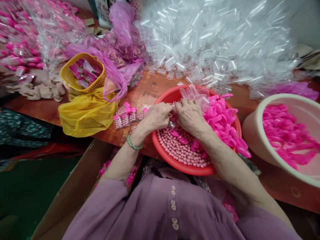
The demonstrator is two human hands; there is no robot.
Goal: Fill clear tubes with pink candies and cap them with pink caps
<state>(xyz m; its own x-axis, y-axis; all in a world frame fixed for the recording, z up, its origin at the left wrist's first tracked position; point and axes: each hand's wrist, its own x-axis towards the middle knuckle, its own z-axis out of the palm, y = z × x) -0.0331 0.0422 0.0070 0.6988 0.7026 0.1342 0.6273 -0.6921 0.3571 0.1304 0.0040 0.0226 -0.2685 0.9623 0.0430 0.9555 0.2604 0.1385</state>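
Over the red basin [160, 146] my two hands work close together. My left hand [160, 115], with a green bead bracelet at its wrist, is closed with its fingertips on a clear plastic tube [172, 124]. Beside it, my right hand [188, 112] has curled fingers; what they hold is hidden. Beneath them lie many pink beads [185, 153], with a bright pink plastic piece [178, 136] on top. Bright pink plastic parts [220, 113] pile up at the basin's right, and loose clear tubes [195, 95] lie at its back.
A large heap of clear tubes [212, 40] covers the back of the table. Bead-filled tubes [122, 120] lie left of the basin, near a yellow bag [87, 115] and yellow basket [66, 75]. A white tub [257, 133] of pink parts stands at right.
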